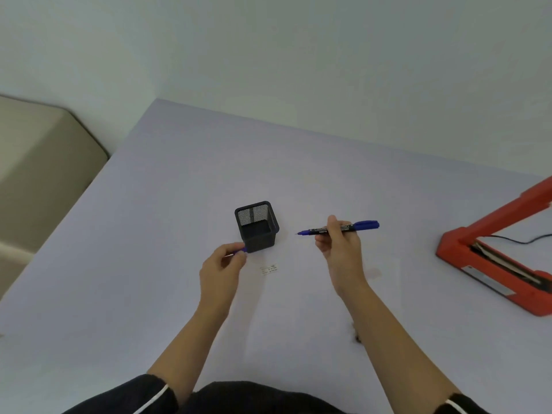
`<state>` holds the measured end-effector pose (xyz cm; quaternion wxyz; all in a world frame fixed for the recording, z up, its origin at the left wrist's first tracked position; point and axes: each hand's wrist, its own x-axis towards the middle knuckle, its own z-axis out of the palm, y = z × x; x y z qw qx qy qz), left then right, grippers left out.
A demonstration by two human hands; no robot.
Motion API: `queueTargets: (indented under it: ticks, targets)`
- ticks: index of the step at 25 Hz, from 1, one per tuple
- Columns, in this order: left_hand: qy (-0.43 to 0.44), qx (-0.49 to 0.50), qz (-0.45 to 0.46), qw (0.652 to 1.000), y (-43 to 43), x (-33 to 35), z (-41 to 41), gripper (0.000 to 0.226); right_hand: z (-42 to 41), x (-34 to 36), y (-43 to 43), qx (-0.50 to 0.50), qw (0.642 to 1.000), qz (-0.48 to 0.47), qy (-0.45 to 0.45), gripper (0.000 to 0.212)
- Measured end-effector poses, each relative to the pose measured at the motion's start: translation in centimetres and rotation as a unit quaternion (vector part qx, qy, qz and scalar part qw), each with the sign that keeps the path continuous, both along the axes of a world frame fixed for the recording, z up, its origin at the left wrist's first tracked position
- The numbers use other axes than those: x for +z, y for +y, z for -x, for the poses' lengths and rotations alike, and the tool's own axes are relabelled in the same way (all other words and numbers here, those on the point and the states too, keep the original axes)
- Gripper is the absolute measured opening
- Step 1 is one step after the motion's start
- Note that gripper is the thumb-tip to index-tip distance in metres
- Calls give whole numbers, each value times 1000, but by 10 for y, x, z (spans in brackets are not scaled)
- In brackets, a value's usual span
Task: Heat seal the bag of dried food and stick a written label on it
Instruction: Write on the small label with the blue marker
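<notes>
While the right hand [339, 249] grips a blue marker [363, 225] with its fingers curled round the barrel, the left hand [221, 270] pinches a small blue cap [241, 251] between thumb and fingertips. The two hands are held apart over the pale lilac table [149, 234], one on either side of a black mesh pen holder [260, 242].

The left hand sits at the pen holder's near left corner, with the pinched cap just beside or touching the mesh wall; which of the two cannot be told. The right hand is to the right of the pen holder. Its marker lies nearly level, the bare fine tip pointing towards the pen holder and stopping short of it, the capped blue end pointing away.

A small white label [269, 269] with lines of dark writing lies flat on the table just on the near side of the pen holder. It sits between the two hands, a little nearer the left one, and touches neither.

Well to the right of the pen holder stands a red heat sealer [454, 240] with its arm raised, and a black cord [519, 241] trails behind it. The writing on the label is too small to read.
</notes>
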<state>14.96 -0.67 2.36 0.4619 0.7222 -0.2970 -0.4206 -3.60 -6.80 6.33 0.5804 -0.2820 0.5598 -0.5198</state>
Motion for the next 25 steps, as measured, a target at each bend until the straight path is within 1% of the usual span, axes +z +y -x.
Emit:
queueTargets:
  ticks: [1, 2, 4, 5, 9, 13, 19, 25]
  targets:
    - [116, 11, 26, 993, -5, 18, 10, 19, 0, 6, -1, 6, 1000, 11, -9, 22]
    - [185, 7, 48, 982, -10, 33, 17, 20, -1, 12, -1, 14, 1000, 19, -15, 22]
    - [237, -19, 67, 969, -16, 52, 25, 17, -3, 19, -2, 30, 999, 29, -20, 22]
    - [240, -33, 67, 968, -18, 58, 28, 15, -4, 21, -2, 37, 999, 31, -18, 22]
    - [182, -86, 51, 978, -19, 66, 33, 11, -4, 23, 1, 53, 998, 36, -10, 20]
    - [153, -90, 47, 983, -18, 68, 37, 10, -3, 25, 3, 63, 997, 44, -12, 19]
    - [162, -90, 43, 982, -16, 74, 39, 10, -13, 25, 9, 105, 993, 43, -14, 16]
    - [241, -65, 25, 968, -12, 78, 31, 11, -20, 30, 16, 149, 987, 65, -10, 17]
